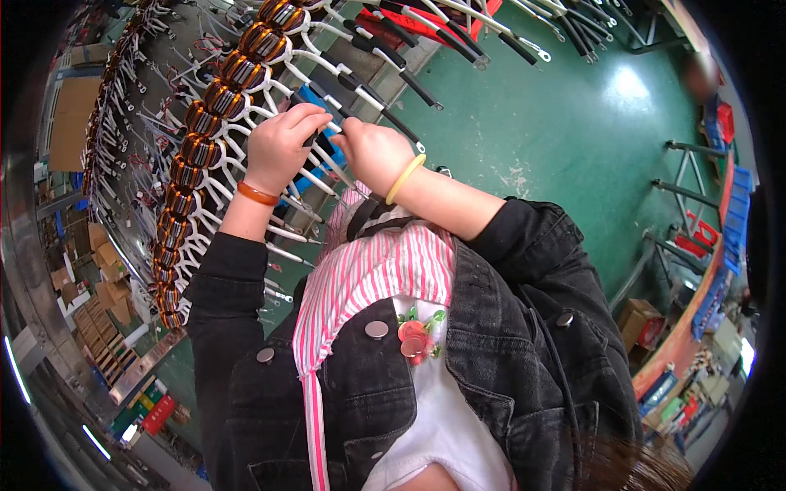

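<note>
A long row of copper-wound ring coils (223, 99) runs down the left. White-sleeved leads branch off them, several with black sleeves and metal lug ends. My left hand (282, 147), with an orange-brown bangle at its wrist, has its fingers pinched around one white-sleeved lead (334, 128) beside the coils. Just right of it, my right hand (378, 155) is closed, thumb and fingertips pinching the same lead. Yellow is the bangle on that wrist. The two sets of fingertips are close together and partly cover what they grip.
A blue object (329, 155) lies under the leads by my hands. Past the leads at the top is a red panel or bin (483, 16). Green floor (524, 131) spreads to the right, with metal frames (688, 192) and blue bins (737, 204). A second coil row (105, 106) stands far left.
</note>
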Demonstrator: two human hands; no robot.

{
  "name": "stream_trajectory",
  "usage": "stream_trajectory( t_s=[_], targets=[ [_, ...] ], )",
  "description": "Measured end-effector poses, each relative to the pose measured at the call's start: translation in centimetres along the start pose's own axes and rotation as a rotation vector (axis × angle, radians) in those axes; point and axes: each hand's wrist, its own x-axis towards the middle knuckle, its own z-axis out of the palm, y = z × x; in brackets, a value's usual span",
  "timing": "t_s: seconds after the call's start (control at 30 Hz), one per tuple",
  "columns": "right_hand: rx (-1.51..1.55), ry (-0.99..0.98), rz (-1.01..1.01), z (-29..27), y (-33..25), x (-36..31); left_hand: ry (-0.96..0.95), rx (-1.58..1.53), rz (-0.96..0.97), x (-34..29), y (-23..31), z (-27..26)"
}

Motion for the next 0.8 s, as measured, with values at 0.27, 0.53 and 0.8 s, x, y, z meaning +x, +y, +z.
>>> stream_trajectory(
  t_s=[0.27, 0.53, 0.8],
  targets=[
    [1.649, -0.673, 0.662, 0.0, 2.2, 0.9, 0.004, 0.000, 0.020, 0.1, 0.4, -0.2],
    [-0.117, 0.013, -0.001, 0.2, -0.6, 0.2, -0.007, 0.014, 0.022, 0.3, 0.1, 0.2],
    [0.713, -0.297, 0.314, -0.2, 1.1, 0.7, 0.005, -0.006, 0.028, 0.2, 0.2, 0.0]
  ],
)
